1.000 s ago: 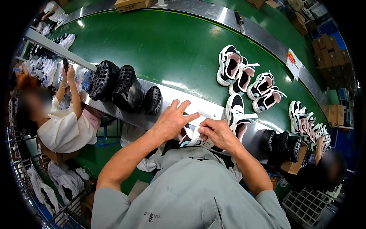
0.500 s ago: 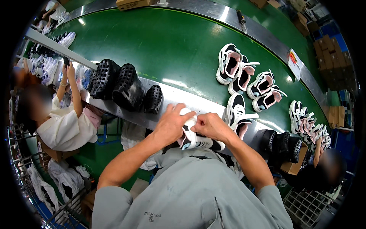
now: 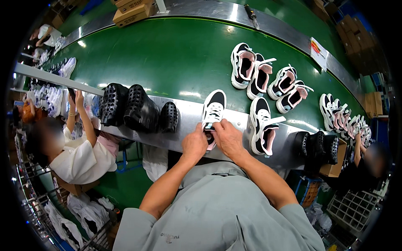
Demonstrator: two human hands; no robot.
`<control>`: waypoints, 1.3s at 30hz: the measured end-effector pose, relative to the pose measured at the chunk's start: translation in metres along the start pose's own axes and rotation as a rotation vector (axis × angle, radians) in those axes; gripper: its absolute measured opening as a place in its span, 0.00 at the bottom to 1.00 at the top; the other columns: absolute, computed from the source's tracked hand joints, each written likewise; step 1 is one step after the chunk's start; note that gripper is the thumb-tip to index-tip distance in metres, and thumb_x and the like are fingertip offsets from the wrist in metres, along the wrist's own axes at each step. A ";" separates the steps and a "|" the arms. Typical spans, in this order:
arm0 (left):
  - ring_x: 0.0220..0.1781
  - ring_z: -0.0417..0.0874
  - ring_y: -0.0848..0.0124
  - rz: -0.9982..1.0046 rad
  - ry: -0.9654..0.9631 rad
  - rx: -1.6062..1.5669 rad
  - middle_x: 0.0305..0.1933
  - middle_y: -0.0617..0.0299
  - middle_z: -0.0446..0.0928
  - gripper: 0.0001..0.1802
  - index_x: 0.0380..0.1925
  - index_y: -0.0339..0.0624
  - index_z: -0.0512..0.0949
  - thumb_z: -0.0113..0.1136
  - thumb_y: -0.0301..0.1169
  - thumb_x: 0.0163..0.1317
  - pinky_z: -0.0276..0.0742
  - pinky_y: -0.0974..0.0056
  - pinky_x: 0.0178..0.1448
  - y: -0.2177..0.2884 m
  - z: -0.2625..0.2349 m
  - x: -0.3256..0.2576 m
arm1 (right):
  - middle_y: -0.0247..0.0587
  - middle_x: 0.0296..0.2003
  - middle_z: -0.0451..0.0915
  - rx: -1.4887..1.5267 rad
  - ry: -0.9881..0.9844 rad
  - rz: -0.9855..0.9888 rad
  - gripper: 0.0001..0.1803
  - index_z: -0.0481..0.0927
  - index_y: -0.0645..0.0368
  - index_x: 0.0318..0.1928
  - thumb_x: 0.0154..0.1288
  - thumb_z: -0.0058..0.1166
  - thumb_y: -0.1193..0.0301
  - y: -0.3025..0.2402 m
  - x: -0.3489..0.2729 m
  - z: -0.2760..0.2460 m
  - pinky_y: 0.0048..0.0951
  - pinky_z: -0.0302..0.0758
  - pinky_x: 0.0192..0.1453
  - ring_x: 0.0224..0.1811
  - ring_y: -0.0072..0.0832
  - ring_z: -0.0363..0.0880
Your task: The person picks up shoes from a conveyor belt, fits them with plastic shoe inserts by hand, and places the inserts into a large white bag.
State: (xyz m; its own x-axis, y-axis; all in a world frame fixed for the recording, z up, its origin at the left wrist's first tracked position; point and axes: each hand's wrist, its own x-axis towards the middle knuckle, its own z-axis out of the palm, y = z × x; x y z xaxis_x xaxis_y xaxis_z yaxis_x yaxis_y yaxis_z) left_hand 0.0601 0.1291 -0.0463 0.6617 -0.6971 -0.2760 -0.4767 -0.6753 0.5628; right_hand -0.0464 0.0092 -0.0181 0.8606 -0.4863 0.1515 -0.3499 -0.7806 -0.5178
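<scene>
Toe pointing away from me, a white and black sneaker (image 3: 214, 109) with pink lining is between my hands at the metal bench edge. My left hand (image 3: 195, 144) grips the left side of its ankle opening. My right hand (image 3: 228, 139) has its fingers closed on the opposite side, by the tongue and collar. Both thumbs meet near the top of the tongue, and my fingers partly hide the heel. Just right of my right hand, a matching sneaker (image 3: 260, 121) lies on the metal with its strap sticking out sideways.
Black perforated shoe-shaped forms (image 3: 140, 109) stand left on the metal ledge (image 3: 190, 109), and more black forms (image 3: 315, 148) stand right. Several finished-looking sneakers (image 3: 244, 67) sit on the green conveyor belt (image 3: 167, 50). Co-workers sit at both sides. Cardboard boxes (image 3: 133, 12) lie beyond.
The sneaker has turned from lying sideways against my body to toe-away at the bench edge. My hands have moved from its upper part to either side of its opening.
</scene>
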 end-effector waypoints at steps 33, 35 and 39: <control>0.36 0.82 0.38 0.389 -0.148 -0.024 0.32 0.35 0.80 0.10 0.39 0.33 0.74 0.61 0.27 0.62 0.77 0.41 0.41 0.117 0.072 0.033 | 0.41 0.45 0.76 -0.048 0.222 0.083 0.19 0.82 0.56 0.43 0.45 0.62 0.77 0.119 -0.062 -0.045 0.44 0.72 0.53 0.50 0.47 0.72; 0.43 0.81 0.44 0.441 -0.082 0.069 0.43 0.41 0.79 0.14 0.44 0.36 0.76 0.64 0.25 0.58 0.78 0.47 0.47 0.128 0.057 0.020 | 0.45 0.47 0.76 -0.007 0.306 0.115 0.20 0.78 0.60 0.46 0.49 0.64 0.75 0.114 -0.060 -0.048 0.44 0.73 0.55 0.52 0.49 0.72; 0.47 0.76 0.57 0.968 0.140 0.104 0.46 0.55 0.74 0.21 0.50 0.37 0.78 0.63 0.27 0.53 0.75 0.56 0.48 0.145 0.050 0.019 | 0.56 0.42 0.79 0.244 0.372 0.818 0.19 0.74 0.65 0.42 0.59 0.65 0.65 0.089 -0.086 -0.041 0.49 0.75 0.48 0.44 0.54 0.77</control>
State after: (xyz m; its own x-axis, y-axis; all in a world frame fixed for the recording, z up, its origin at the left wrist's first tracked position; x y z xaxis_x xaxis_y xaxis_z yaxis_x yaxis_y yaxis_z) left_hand -0.0253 0.0056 -0.0086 0.0179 -0.9301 0.3668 -0.8934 0.1498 0.4235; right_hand -0.1663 -0.0347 -0.0424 0.1918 -0.9763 -0.0999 -0.6714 -0.0563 -0.7389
